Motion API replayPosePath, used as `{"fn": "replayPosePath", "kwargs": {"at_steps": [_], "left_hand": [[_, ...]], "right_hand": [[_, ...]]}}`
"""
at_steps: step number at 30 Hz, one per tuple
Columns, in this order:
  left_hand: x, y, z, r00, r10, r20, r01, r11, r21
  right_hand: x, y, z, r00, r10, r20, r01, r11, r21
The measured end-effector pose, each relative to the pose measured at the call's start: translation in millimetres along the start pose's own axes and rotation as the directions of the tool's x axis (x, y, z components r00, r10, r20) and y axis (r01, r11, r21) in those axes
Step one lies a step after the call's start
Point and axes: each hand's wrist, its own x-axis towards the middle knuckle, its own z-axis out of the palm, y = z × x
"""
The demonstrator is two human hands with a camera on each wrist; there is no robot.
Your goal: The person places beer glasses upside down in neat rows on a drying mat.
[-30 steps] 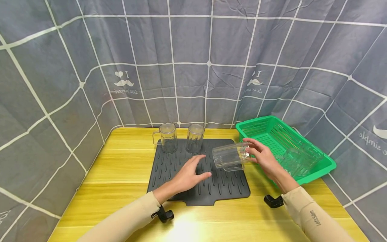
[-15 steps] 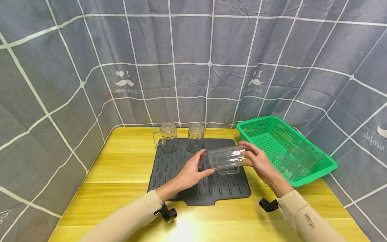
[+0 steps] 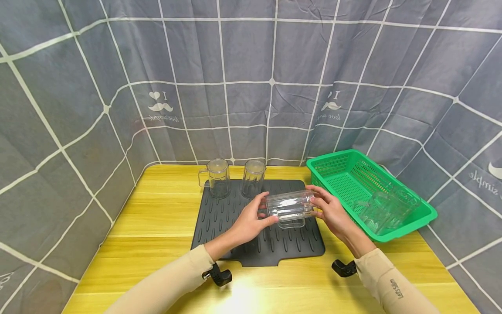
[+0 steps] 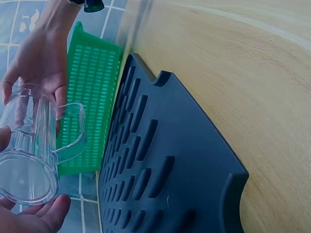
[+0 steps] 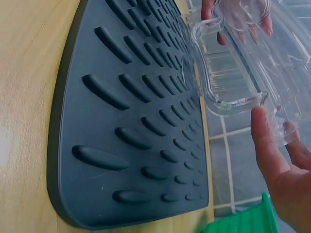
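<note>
A clear glass mug lies sideways in the air over the black ridged mat, its handle hanging down. My left hand holds one end of it, thumb in front and fingers behind. At the other end, my right hand grips the mug with thumb and fingertips, also seen in the right wrist view. Toward the back of the mat stand two more glass mugs, one at the left with its handle outward and one beside it; both appear upside down.
A green perforated basket stands right of the mat, with clear glass mugs lying at its near end. Wooden tabletop surrounds the mat. A grey curtain with white lines closes off the back and sides.
The mug has moved left and slightly down in my right hand, away from the basket. My left hand, apart from it at first, has closed around its left end.
</note>
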Motion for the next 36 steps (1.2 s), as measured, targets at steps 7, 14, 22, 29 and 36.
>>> {"fn": "replayPosePath", "kwargs": {"at_steps": [7, 14, 22, 29, 36], "left_hand": [[1.7, 2.2, 1.3, 1.000, 0.008, -0.016, -0.008, 1.000, -0.021], [7.1, 5.8, 1.8, 0.996, 0.070, -0.057, -0.071, 0.997, -0.018], [15.8, 16.2, 0.5, 0.993, 0.093, -0.076, -0.088, 0.994, 0.068], [26.1, 27.3, -2.2, 0.990, 0.124, -0.073, -0.108, 0.975, 0.194], [36.7, 38.3, -7.5, 0.991, 0.126, -0.052, -0.106, 0.952, 0.286]], "right_hand": [[-1.2, 2, -6, 0.998, 0.019, 0.067, -0.018, 1.000, -0.023], [-1.5, 5, -9, 0.993, 0.012, 0.120, -0.014, 1.000, 0.015], [-1.4, 5, -14, 0.993, 0.018, 0.114, -0.020, 1.000, 0.014], [-1.9, 7, -20, 0.997, 0.005, 0.079, -0.004, 1.000, -0.014], [-5.2, 11, -26, 0.998, -0.019, 0.067, 0.022, 0.999, -0.050]]}}
